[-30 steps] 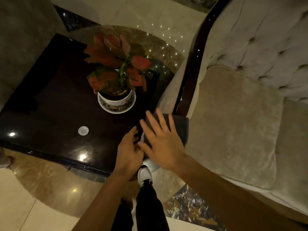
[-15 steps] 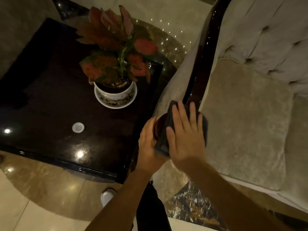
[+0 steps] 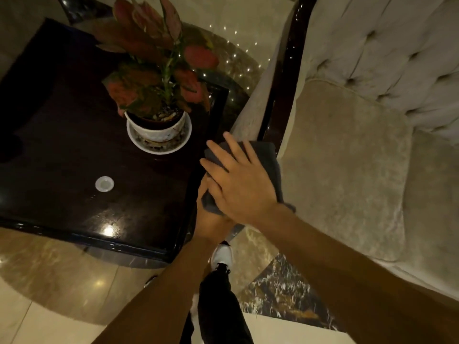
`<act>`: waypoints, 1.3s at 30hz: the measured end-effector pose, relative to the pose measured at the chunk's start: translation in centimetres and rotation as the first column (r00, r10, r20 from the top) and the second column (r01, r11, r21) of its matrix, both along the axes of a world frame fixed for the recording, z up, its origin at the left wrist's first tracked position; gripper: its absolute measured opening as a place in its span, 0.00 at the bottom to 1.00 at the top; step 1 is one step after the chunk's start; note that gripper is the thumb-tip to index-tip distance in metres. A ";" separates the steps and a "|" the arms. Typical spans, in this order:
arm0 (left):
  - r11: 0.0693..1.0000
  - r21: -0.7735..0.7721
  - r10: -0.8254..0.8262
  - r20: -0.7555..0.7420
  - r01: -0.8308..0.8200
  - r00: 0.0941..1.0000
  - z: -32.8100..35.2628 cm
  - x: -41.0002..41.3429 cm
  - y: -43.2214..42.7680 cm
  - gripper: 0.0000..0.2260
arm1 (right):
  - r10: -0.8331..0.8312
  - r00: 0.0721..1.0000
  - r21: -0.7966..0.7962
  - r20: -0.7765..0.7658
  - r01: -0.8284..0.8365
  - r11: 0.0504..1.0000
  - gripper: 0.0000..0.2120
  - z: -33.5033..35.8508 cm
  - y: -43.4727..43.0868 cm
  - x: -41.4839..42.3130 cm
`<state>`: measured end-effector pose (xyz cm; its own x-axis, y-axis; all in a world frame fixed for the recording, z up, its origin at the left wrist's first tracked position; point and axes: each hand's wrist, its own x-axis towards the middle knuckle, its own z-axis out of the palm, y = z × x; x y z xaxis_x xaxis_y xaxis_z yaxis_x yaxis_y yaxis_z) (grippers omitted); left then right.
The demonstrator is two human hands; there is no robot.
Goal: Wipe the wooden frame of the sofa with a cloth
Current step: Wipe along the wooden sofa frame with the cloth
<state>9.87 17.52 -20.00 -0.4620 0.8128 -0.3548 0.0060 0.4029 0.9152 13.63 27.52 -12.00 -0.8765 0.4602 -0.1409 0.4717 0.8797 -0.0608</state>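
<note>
A dark grey cloth [image 3: 267, 157] is draped over the front end of the sofa's glossy dark wooden armrest frame [image 3: 289, 70]. My right hand [image 3: 239, 181] lies flat on top of the cloth with fingers spread, pressing it onto the wood. My left hand [image 3: 211, 219] sits just below and left of it, gripping the cloth's lower edge at the armrest's front; the right hand partly hides it. The frame runs away from me toward the sofa's back.
A glossy dark side table [image 3: 74, 157] stands left of the armrest, holding a potted red-leaved plant [image 3: 159, 95] on a white saucer and a small white disc [image 3: 104, 183]. Beige sofa cushions [image 3: 347, 157] lie to the right. My white shoe [image 3: 222, 254] stands on the marble floor.
My right hand has stayed on the cloth, sliding it forward along the frame and back toward the armrest's front end. My left hand has closed onto the cloth's lower edge.
</note>
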 end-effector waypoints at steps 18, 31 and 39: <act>0.997 -0.075 -0.028 -0.484 -0.010 0.874 7.9 -0.4 4.3 0.51 | 0.495 0.869 0.168 -0.025 -0.484 0.859 0.20 0.9 12.1 4.2; 0.987 -0.097 0.071 -0.462 -0.130 0.884 10.8 -1.5 21.1 0.39 | 0.445 0.847 0.102 -0.289 -0.435 0.894 0.19 3.8 28.0 -1.5; 0.955 -0.271 -0.092 -0.658 -0.120 0.748 12.6 -4.9 34.6 0.25 | 0.203 0.951 -0.008 -0.235 -0.211 0.977 0.18 5.0 41.1 -5.5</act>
